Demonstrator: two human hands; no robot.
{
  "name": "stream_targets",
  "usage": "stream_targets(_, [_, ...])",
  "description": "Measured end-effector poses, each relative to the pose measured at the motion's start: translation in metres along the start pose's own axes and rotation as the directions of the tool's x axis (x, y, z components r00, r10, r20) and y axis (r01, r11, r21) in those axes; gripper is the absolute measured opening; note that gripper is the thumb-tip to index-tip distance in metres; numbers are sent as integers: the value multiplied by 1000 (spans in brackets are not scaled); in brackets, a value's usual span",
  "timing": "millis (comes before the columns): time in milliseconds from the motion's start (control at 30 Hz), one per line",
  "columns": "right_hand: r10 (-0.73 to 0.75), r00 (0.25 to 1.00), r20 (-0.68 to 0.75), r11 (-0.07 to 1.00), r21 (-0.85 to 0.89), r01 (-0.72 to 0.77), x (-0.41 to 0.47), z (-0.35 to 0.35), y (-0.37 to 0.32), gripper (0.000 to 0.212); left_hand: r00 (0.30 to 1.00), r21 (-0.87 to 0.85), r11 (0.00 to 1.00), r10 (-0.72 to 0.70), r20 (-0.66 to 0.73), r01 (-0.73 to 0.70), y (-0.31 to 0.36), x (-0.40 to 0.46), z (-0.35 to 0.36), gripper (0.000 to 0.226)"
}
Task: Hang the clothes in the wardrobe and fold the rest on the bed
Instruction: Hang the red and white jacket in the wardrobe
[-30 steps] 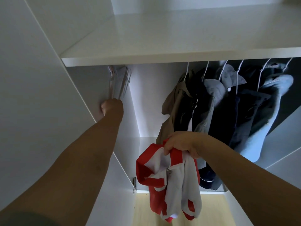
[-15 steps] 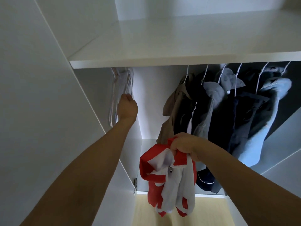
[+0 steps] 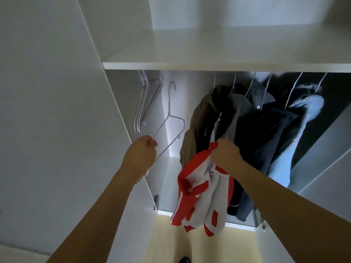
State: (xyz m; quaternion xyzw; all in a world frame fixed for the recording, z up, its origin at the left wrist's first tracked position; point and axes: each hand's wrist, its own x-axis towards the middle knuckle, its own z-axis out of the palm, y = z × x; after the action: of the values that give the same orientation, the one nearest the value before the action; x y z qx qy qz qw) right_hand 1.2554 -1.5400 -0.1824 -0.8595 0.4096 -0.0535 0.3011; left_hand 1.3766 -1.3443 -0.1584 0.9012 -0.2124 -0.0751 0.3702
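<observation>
The risk from here is mostly in the transfer: the red-and-white striped garment (image 3: pixel 201 194) is bunched in one fist, so finding its neck opening with a single thin grey wire hanger (image 3: pixel 169 122) may be fiddly, and the loose cloth could slip off a shoulder of the wire or drop to the pale wooden floor (image 3: pixel 171 243). The hanger is held only by its lower corner, hook end up and free of any rail, so it could twist or swing in the grip. The row of dark coats and jackets (image 3: pixel 256 133) hanging just behind the garment could also snag the hook when it goes back up.

The left hand (image 3: pixel 141 151) is raised inside the open white wardrobe (image 3: pixel 190 65), fingers curled round the hanger's lower wire, arm stretched forward and up. The spare wire hangers (image 3: pixel 146 103) hang against the left wall, just above and apart from that hand. The right hand (image 3: pixel 225 152) is clenched on the top of the garment, arm reaching forward at about the same height, the cloth dangling below it in front of the wardrobe's base
</observation>
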Motion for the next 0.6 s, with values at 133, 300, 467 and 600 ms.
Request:
stream_targets(133, [-75,984,-160,984,-174,47,-16,-7,13,19,994,140,988,55,92,-67,29,-57,-45,26])
stream_targets(300, [123,986,-111,992,6,-123,-18,-11,37,30,983,235,963,95,155,-130,75,-114,-86,29])
stream_targets(467, [327,944,40,889,327,-321,-17,-14,64,38,949,204,963,113,293,-178,98,-144,-101,32])
stream_targets(600, [400,910,108,832,373,-411,-23,-22,80,42,934,196,955,150,324,-222,106,-159,-105,32])
